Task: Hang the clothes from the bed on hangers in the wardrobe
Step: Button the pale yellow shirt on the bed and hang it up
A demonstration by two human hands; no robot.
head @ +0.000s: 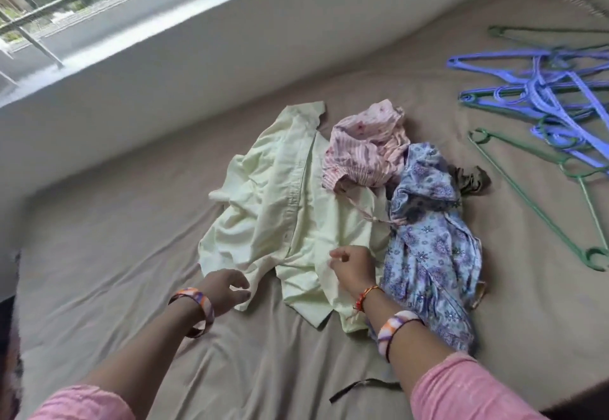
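A pale green button shirt [283, 209] lies spread on the grey-brown bed [131, 238]. Beside it on the right are a crumpled pink striped garment [365, 146] and a blue floral garment [431, 245], with a small olive cloth [471, 179] behind them. My left hand [227, 288] pinches the shirt's lower left hem. My right hand [352, 268] rests on the shirt's lower right part with fingers curled into the fabric. Blue hangers [540, 96] and green hangers [534, 209] lie in a heap at the right of the bed. The wardrobe is out of view.
A white wall [197, 67] with a barred window [82, 1] runs along the far side of the bed. A dark strap [359, 386] lies on the sheet near my right forearm. The bed's near right edge [580, 400] drops off at the frame corner.
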